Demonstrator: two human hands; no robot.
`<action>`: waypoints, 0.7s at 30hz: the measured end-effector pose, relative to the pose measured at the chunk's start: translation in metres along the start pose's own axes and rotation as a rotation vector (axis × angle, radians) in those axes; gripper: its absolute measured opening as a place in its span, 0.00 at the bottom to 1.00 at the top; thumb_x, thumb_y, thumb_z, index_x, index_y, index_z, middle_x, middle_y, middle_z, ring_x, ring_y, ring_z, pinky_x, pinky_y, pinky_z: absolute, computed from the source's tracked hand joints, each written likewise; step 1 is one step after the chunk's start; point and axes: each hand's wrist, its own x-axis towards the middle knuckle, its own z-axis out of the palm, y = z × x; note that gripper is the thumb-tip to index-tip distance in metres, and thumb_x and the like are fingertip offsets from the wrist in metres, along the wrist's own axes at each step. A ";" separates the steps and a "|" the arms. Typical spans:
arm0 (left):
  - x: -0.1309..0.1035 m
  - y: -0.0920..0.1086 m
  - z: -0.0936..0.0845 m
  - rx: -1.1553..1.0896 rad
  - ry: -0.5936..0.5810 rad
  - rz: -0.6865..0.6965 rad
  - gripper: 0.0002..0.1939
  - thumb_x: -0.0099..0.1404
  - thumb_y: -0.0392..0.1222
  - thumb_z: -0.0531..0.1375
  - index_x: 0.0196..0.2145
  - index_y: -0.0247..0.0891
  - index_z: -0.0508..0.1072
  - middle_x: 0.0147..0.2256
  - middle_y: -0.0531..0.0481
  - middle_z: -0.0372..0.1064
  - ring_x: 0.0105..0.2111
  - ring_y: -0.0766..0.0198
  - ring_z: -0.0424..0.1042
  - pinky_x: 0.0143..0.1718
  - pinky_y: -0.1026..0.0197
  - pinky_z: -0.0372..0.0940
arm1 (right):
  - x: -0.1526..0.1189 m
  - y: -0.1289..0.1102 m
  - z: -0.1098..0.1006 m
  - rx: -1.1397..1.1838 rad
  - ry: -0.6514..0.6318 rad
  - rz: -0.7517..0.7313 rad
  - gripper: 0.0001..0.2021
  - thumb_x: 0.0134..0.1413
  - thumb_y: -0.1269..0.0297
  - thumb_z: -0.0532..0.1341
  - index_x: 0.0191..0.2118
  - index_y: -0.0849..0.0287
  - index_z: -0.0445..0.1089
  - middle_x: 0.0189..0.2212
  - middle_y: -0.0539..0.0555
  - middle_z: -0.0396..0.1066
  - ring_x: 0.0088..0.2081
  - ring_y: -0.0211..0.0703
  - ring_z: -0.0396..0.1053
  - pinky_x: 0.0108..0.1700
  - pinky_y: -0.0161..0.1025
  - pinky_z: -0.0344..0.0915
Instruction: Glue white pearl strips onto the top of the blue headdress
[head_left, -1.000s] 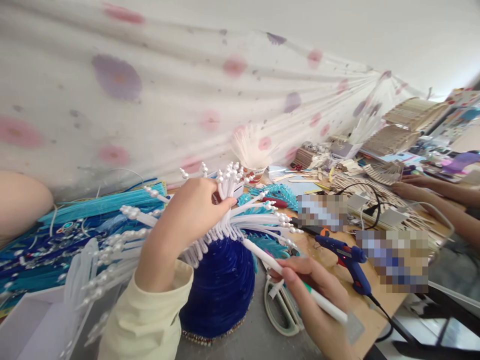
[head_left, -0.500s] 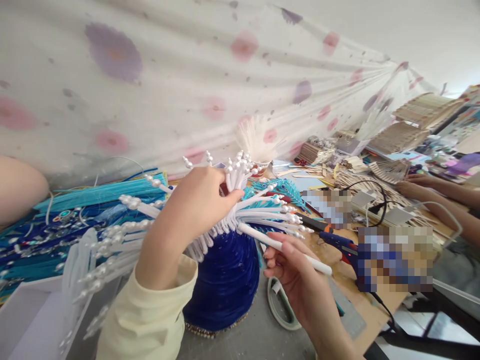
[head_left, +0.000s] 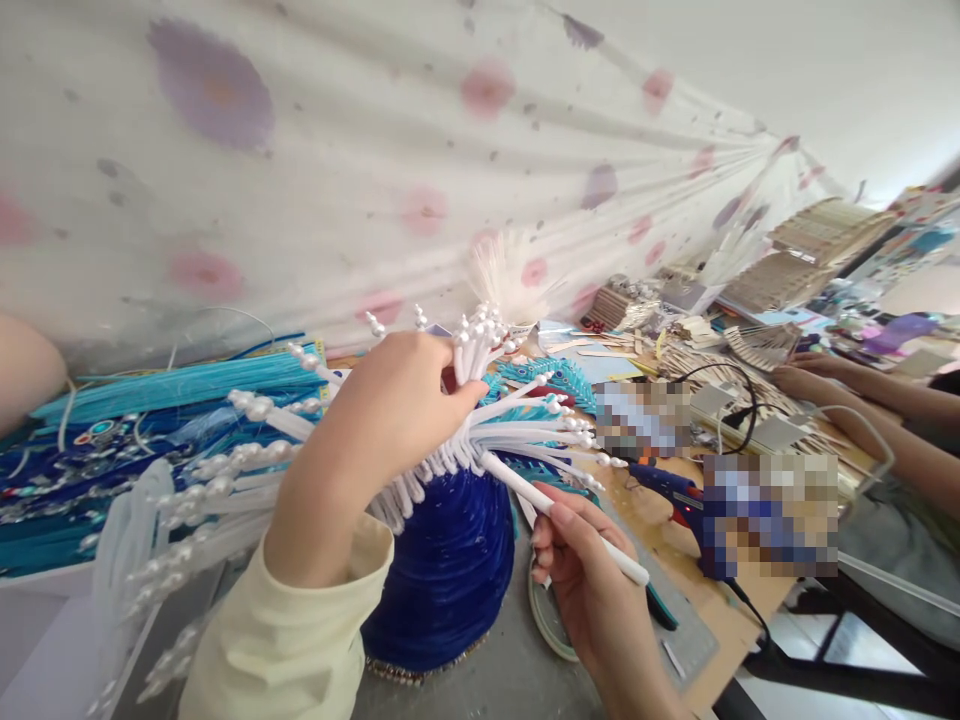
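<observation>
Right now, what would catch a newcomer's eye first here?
Probably the deep blue dome in the middle, with bead-tipped white stems fanning out above it. The left hand grips some stems; the right hand points a white stick at their base. Behind hangs a flowered sheet.

Craft workshop (glue gun (head_left: pixel 679 495), bead piles (head_left: pixel 71 475)).

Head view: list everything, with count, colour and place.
rounded form: one, dark blue, centre
beaded stems: many, white, atop form
rod: one, white, in right hand
glue gun: one, blue, right, partly blurred
looped handle: one, pale green, by right hand
strips: many, turquoise, left
box: one, white, lower left
mat: one, grey, beneath form
flat sticks: many, tan, right
sheet: one, white, flowered, behind
other person's arms: two, bare, right edge
left hand: one, bare, gripping stems
right hand: one, bare, holding rod
</observation>
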 end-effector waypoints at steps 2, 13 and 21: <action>-0.001 0.000 0.000 -0.005 -0.009 0.000 0.23 0.61 0.45 0.61 0.14 0.41 0.55 0.13 0.56 0.55 0.17 0.67 0.55 0.22 0.60 0.48 | -0.002 0.001 0.000 0.011 0.006 -0.002 0.17 0.33 0.57 0.80 0.29 0.62 0.82 0.16 0.50 0.73 0.15 0.32 0.67 0.15 0.25 0.67; -0.001 -0.001 0.001 -0.036 -0.004 -0.006 0.22 0.61 0.46 0.61 0.15 0.41 0.56 0.14 0.56 0.58 0.17 0.67 0.57 0.22 0.60 0.49 | -0.008 0.009 -0.005 0.076 -0.020 0.003 0.16 0.33 0.57 0.81 0.30 0.59 0.83 0.17 0.49 0.75 0.17 0.31 0.70 0.19 0.23 0.69; 0.000 0.001 0.000 -0.028 -0.021 -0.012 0.22 0.61 0.45 0.61 0.14 0.41 0.57 0.13 0.56 0.57 0.17 0.67 0.57 0.23 0.60 0.49 | -0.005 0.004 -0.004 0.220 0.079 0.247 0.21 0.26 0.60 0.83 0.29 0.61 0.79 0.15 0.43 0.69 0.16 0.26 0.65 0.16 0.19 0.64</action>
